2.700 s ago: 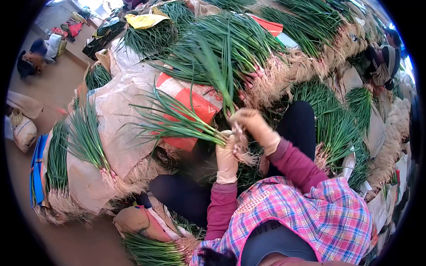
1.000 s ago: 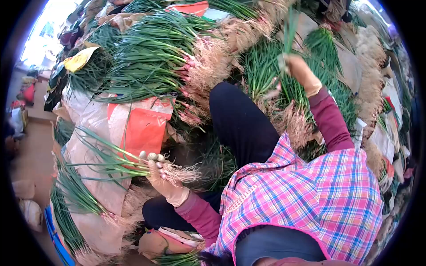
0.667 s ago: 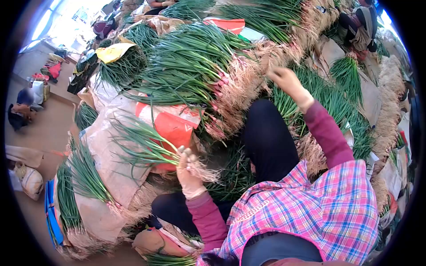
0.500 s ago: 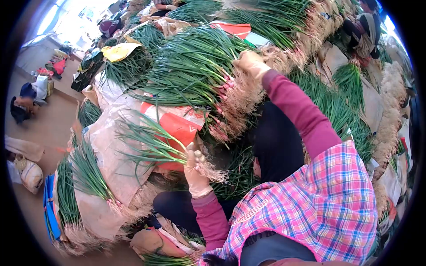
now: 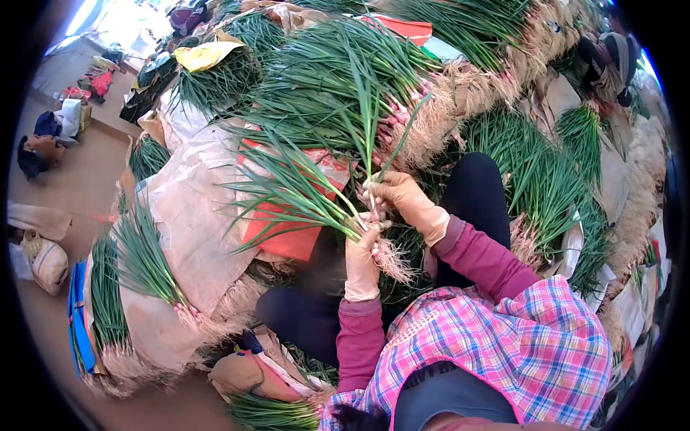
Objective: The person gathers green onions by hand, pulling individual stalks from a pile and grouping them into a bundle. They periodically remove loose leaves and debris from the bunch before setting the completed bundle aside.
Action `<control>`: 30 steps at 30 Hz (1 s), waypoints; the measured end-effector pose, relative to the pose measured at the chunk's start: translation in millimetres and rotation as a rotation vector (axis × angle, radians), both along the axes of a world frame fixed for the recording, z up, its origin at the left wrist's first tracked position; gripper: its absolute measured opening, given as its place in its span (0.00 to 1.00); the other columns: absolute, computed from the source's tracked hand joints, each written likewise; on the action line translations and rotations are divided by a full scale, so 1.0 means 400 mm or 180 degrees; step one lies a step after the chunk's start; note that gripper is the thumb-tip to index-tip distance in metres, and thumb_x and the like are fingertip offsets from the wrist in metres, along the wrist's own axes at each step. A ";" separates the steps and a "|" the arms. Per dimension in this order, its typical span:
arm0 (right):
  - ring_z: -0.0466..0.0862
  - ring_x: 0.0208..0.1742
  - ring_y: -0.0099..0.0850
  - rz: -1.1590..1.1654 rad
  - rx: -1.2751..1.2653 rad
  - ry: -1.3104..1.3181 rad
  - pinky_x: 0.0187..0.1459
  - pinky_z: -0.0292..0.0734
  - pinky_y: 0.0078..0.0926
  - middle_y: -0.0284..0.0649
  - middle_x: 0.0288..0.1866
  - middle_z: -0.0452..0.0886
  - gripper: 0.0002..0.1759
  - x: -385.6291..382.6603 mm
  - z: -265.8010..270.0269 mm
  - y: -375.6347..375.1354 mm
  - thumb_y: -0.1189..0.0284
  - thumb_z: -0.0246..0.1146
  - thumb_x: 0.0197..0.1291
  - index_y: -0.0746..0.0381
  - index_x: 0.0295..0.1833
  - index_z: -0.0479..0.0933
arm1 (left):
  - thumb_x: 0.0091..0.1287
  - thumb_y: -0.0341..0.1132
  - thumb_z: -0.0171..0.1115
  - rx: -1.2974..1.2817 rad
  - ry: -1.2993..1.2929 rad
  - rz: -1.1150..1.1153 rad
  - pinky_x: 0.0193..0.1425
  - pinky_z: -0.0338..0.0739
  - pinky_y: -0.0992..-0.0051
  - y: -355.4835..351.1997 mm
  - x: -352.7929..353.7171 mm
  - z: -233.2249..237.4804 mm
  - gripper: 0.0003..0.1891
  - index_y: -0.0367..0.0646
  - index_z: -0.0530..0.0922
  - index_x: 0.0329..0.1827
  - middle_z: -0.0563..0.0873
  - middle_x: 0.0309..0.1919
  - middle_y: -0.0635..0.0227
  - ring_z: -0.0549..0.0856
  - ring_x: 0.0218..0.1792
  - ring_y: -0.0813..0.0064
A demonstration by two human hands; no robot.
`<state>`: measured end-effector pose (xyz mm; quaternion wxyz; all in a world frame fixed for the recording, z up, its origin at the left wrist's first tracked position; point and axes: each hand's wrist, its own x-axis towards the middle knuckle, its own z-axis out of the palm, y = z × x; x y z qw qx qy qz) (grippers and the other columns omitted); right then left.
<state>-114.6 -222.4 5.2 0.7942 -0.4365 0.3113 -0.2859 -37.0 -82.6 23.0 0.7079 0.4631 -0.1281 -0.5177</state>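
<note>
My left hand (image 5: 362, 267), in a pale glove, is closed around a bunch of green onions (image 5: 316, 197). Their leaves fan to the upper left, and the stringy roots (image 5: 394, 263) hang to the right of my fingers. My gloved right hand (image 5: 411, 203) pinches a green onion stalk (image 5: 370, 133) near its base, just above and right of the left hand. That stalk points upward across a large heap of green onions (image 5: 309, 86). Pinkish bulbs (image 5: 394, 118) and tan roots line the heap's right edge.
An orange-red sack (image 5: 284, 233) lies under the held bunch. Smaller bunches (image 5: 147, 258) rest on a beige cloth (image 5: 190, 187) at the left. More green onions (image 5: 521, 179) lie to the right of my knee (image 5: 474, 194). Another person (image 5: 609, 61) sits at the upper right.
My right hand has come down from the heap to beside the left hand, now pinching a green onion stalk. The left hand's bunch has shifted slightly right. The view has moved a little.
</note>
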 end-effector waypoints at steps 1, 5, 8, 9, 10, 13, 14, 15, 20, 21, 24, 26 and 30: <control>0.77 0.23 0.14 0.0026 -0.0067 0.0093 0.26 0.70 0.11 0.30 0.29 0.84 0.09 -0.002 0.000 -0.001 0.68 0.69 0.62 0.62 0.43 0.83 | 0.68 0.27 0.60 -0.0094 0.0115 0.0181 0.24 0.70 0.88 -0.007 -0.007 -0.005 0.09 0.41 0.77 0.50 0.86 0.36 0.65 0.78 0.24 0.87; 0.78 0.24 0.14 0.0286 -0.0168 0.0184 0.26 0.71 0.11 0.30 0.29 0.84 0.10 0.002 0.014 -0.004 0.69 0.67 0.63 0.63 0.46 0.84 | 0.68 0.31 0.63 0.0029 0.0547 -0.0012 0.24 0.71 0.88 -0.002 0.009 0.042 0.09 0.43 0.78 0.49 0.84 0.32 0.71 0.76 0.23 0.88; 0.78 0.24 0.15 0.0304 -0.0093 0.0033 0.27 0.72 0.11 0.30 0.30 0.84 0.10 0.016 0.011 0.007 0.70 0.64 0.66 0.64 0.46 0.83 | 0.69 0.31 0.63 0.0000 0.0352 0.0248 0.22 0.66 0.88 0.011 0.014 -0.016 0.07 0.42 0.77 0.47 0.81 0.28 0.74 0.72 0.20 0.88; 0.77 0.24 0.16 0.0173 0.0087 -0.0153 0.27 0.72 0.11 0.31 0.30 0.84 0.09 0.018 0.012 0.000 0.71 0.63 0.67 0.65 0.47 0.83 | 0.69 0.30 0.62 -0.0034 0.0405 0.0242 0.23 0.66 0.88 0.012 0.015 0.000 0.07 0.41 0.76 0.46 0.80 0.27 0.73 0.72 0.20 0.88; 0.76 0.26 0.17 -0.0116 0.0858 -0.0848 0.28 0.71 0.10 0.32 0.31 0.82 0.10 0.022 -0.031 -0.042 0.73 0.60 0.69 0.68 0.49 0.80 | 0.69 0.31 0.62 -0.0189 0.0551 0.0149 0.23 0.66 0.88 0.020 0.023 0.010 0.07 0.40 0.76 0.46 0.79 0.26 0.72 0.71 0.19 0.88; 0.73 0.29 0.15 0.0056 0.0843 -0.1091 0.30 0.69 0.09 0.36 0.40 0.82 0.16 0.048 -0.038 -0.076 0.70 0.57 0.71 0.70 0.57 0.75 | 0.70 0.31 0.60 -0.0372 0.0708 0.0097 0.24 0.67 0.87 0.025 0.035 0.000 0.07 0.38 0.76 0.46 0.77 0.24 0.70 0.71 0.19 0.86; 0.72 0.28 0.16 0.0319 0.0970 -0.1089 0.30 0.68 0.09 0.35 0.39 0.82 0.18 0.064 -0.026 -0.072 0.69 0.57 0.71 0.70 0.59 0.74 | 0.70 0.31 0.60 -0.0301 0.0870 0.0099 0.24 0.67 0.86 0.028 0.039 -0.019 0.07 0.39 0.76 0.46 0.77 0.24 0.70 0.71 0.19 0.85; 0.72 0.28 0.16 0.0576 0.1101 -0.1071 0.30 0.68 0.08 0.35 0.39 0.82 0.19 0.080 0.005 -0.062 0.69 0.57 0.71 0.70 0.61 0.73 | 0.70 0.31 0.60 -0.0223 0.1050 0.0101 0.24 0.68 0.86 0.032 0.036 -0.031 0.07 0.39 0.76 0.46 0.77 0.24 0.70 0.71 0.19 0.84; 0.76 0.28 0.16 0.1020 0.0609 -0.1273 0.29 0.70 0.12 0.33 0.36 0.83 0.11 0.126 -0.005 -0.076 0.69 0.60 0.68 0.65 0.49 0.78 | 0.69 0.34 0.61 -0.0005 0.0913 0.0074 0.20 0.64 0.88 0.028 0.027 0.031 0.17 0.37 0.75 0.58 0.80 0.29 0.69 0.73 0.20 0.84; 0.78 0.30 0.17 0.1082 0.0431 -0.1036 0.30 0.71 0.12 0.34 0.34 0.83 0.09 0.127 0.004 -0.065 0.69 0.60 0.68 0.65 0.45 0.79 | 0.69 0.34 0.61 -0.0001 0.0915 0.0092 0.20 0.64 0.88 0.033 0.031 0.031 0.17 0.37 0.75 0.58 0.80 0.29 0.69 0.73 0.20 0.84; 0.69 0.20 0.16 0.1077 0.1338 -0.0789 0.19 0.62 0.15 0.26 0.25 0.75 0.09 0.123 0.004 -0.008 0.69 0.53 0.71 0.62 0.46 0.76 | 0.68 0.35 0.63 -0.0535 0.0940 -0.0138 0.20 0.64 0.88 0.048 0.038 0.023 0.20 0.37 0.74 0.60 0.80 0.30 0.69 0.73 0.20 0.86; 0.63 0.16 0.15 0.0800 0.2551 -0.1558 0.16 0.56 0.16 0.25 0.20 0.67 0.07 0.132 -0.031 -0.034 0.69 0.51 0.71 0.59 0.43 0.73 | 0.69 0.32 0.61 -0.0931 0.1085 -0.0359 0.21 0.63 0.89 0.061 0.040 0.005 0.20 0.36 0.72 0.62 0.79 0.31 0.67 0.70 0.19 0.87; 0.70 0.16 0.24 0.0812 -0.0740 0.0520 0.18 0.65 0.21 0.30 0.23 0.75 0.12 0.123 -0.070 -0.009 0.65 0.53 0.72 0.59 0.38 0.75 | 0.63 0.33 0.68 -0.1112 0.0437 -0.0073 0.22 0.67 0.89 0.100 0.035 0.073 0.23 0.35 0.72 0.58 0.79 0.31 0.64 0.72 0.20 0.84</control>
